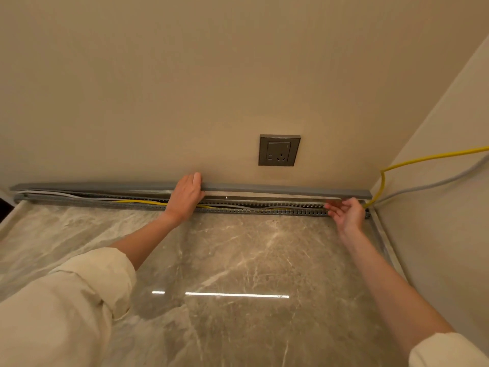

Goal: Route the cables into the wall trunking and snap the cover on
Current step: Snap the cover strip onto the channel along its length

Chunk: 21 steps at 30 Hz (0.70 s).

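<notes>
Presently, at far left, the grey slotted trunking (79,203) begins, lying along the back edge of the marble surface (238,260) where it meets the beige wall (185,75). The grey cover (105,186) sits above the channel, against the wall, not snapped on; it runs nearly the whole length to the right corner. White cable (53,194) and yellow cable (137,202) lie inside the open channel, visible below the cover.

Cream sleeve (66,300) rolled up on the left forearm. Left hand (186,196) laid over the cover near mid-length, palm down, fingers (196,178) pressed together and reaching up over the top edge to the wall; thumb underneath cannot be made out.

Right of the hand the cover appears tilted, its pale underside showing above the channel's slotted side. A grey wall socket (279,150) is on the wall above this stretch, well apart from the cover.

Right hand (346,214) at the trunking near its right end, just below the cover's end. Fingers loosely curled and slightly parted, tips at the channel's opening; whether they pinch a cable cannot be told.

At the corner, the yellow cable leaves the channel end, rises along the side wall and runs off right; a grey cable (423,187) leaves beside it.
</notes>
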Motion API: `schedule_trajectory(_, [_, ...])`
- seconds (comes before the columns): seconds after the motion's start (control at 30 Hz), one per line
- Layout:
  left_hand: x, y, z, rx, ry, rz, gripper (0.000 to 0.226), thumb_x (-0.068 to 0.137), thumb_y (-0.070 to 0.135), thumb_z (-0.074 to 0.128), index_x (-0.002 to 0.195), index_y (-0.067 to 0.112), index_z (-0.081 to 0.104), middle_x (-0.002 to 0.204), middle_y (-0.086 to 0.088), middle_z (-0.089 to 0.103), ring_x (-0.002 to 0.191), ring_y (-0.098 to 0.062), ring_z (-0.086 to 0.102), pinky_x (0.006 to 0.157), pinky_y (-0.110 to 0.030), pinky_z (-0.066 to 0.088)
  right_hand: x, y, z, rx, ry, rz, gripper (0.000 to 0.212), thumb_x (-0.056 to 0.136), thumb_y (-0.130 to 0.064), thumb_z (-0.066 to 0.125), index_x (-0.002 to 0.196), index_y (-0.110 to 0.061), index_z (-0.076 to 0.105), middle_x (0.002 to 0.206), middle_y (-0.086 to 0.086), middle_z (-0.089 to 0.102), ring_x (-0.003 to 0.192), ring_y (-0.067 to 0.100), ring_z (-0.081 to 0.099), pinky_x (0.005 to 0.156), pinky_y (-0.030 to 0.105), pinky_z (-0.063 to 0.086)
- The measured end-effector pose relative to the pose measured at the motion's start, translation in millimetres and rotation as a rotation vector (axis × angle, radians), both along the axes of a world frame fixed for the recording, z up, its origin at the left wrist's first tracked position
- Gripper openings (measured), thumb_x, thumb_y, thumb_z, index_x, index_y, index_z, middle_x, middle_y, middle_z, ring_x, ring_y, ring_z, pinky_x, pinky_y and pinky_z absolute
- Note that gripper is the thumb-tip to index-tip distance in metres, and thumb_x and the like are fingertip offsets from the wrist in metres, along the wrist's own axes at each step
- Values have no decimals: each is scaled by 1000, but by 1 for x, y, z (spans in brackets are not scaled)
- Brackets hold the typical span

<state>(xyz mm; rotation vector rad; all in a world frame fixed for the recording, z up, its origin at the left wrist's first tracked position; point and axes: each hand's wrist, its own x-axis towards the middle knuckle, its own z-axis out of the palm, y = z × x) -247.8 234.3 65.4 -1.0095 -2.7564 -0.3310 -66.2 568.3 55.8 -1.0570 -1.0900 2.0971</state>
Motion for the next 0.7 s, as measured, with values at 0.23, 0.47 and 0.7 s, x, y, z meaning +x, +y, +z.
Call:
schedule_trajectory(0.23, [5, 4, -1, -71, -59, 36, 15, 82, 0, 50, 97, -1, 46, 96, -21, 52, 88, -36, 48, 80, -43, 39, -4, 13, 3, -130, -54, 8, 11, 97, -13, 50, 103, -5, 46, 102, 19, 57, 67, 23, 66, 54, 25, 52])
schedule_trajectory(0.47, [3, 4, 2, -170, 121, 1, 18, 87, 4, 53, 105, 1, 53, 93, -18, 51, 83, -32, 47, 72, -43, 41, 3, 21, 4, -195, -78, 90, 23, 96, -14, 51, 116, -4, 47, 133, 24, 50, 112, 30, 56, 74, 30, 52])
schedule_trajectory(0.7, [7, 1, -14, -211, 75, 25, 17, 89, 6, 50, 104, -2, 51, 98, -20, 51, 86, -33, 46, 75, -43, 40, 3, 18, -1, -190, -94, 90, 35, 94, -14, 55, 126, -3, 46, 128, 22, 56, 101, 27, 60, 66, 29, 53])
